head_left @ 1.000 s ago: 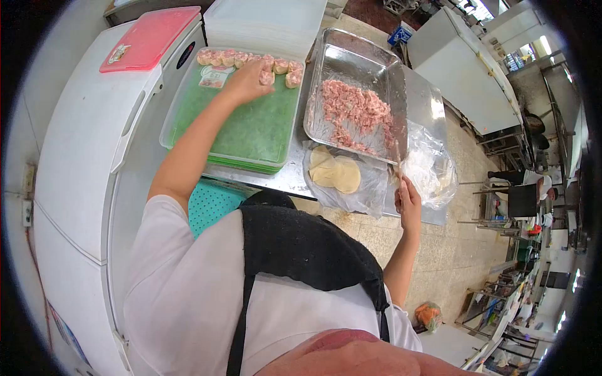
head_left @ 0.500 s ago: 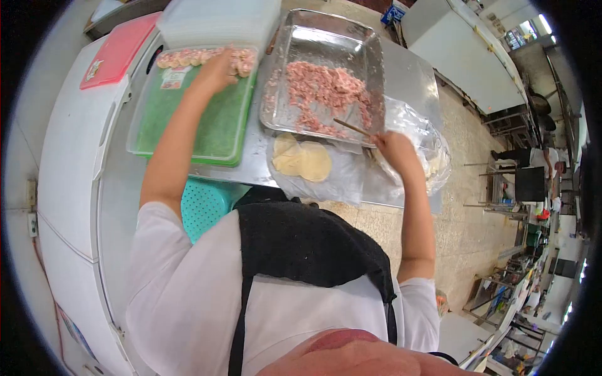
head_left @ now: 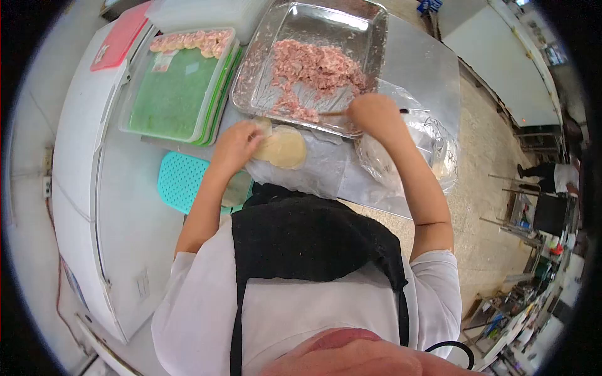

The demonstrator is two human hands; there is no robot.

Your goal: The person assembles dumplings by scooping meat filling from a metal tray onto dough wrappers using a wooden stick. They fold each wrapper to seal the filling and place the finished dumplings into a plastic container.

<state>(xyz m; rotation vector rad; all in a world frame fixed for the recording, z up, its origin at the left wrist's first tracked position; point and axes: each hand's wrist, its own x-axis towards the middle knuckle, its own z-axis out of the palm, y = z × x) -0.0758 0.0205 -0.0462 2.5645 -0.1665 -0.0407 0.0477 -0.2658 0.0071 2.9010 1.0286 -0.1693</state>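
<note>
My left hand [head_left: 237, 143] rests on the stack of round dumpling wrappers [head_left: 285, 148] lying on clear plastic at the table's front edge, fingers on the top wrapper. My right hand [head_left: 371, 111] grips a thin wooden stick [head_left: 332, 113] whose tip reaches into the minced meat [head_left: 313, 69] in the metal tray [head_left: 295, 19]. At the far left, a row of filled dumplings [head_left: 188, 41] lines the back of a green-lined clear container [head_left: 169, 88].
A teal perforated stool [head_left: 182, 182] stands below the table edge. A white chest freezer [head_left: 94, 144] with a red lid [head_left: 119, 37] is on the left. A crumpled plastic bag [head_left: 426, 144] lies at the right. Tiled floor and metal counters lie beyond.
My left hand left the dumpling row and came down onto the wrappers. My right hand moved the stick to the meat tray's near edge. The view shifted.
</note>
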